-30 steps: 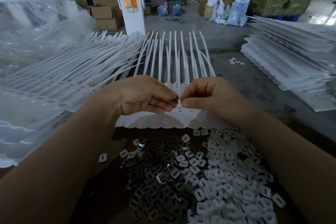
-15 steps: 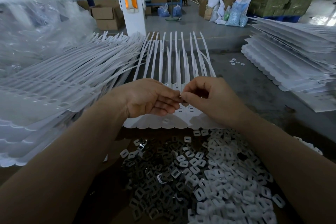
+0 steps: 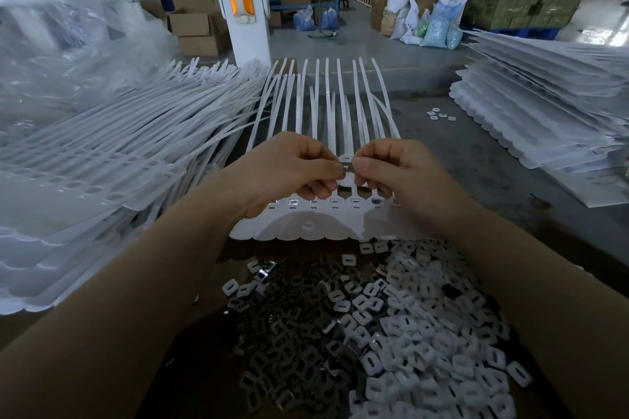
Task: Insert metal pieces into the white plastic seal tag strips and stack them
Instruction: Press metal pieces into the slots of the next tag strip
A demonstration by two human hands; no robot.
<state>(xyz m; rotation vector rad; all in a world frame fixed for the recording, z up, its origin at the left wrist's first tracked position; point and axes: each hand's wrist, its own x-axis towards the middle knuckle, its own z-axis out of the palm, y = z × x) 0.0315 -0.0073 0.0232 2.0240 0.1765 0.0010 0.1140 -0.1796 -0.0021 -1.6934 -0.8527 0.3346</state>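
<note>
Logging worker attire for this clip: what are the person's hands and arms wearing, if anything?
Nothing visible. The left hand and right hand are bare: no gloves, rings or finger cots show. Both forearms are bare to the frame edge, with no sleeves, watch or wristbands in view. Fingernails look short and plain.

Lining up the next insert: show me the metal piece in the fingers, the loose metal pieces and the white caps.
metal piece (image 3: 347,167), head view, its middle between the fingertips.
loose metal pieces (image 3: 289,343), head view, middle of the dark pile.
white caps (image 3: 439,350), head view, middle of the white pile.
</note>
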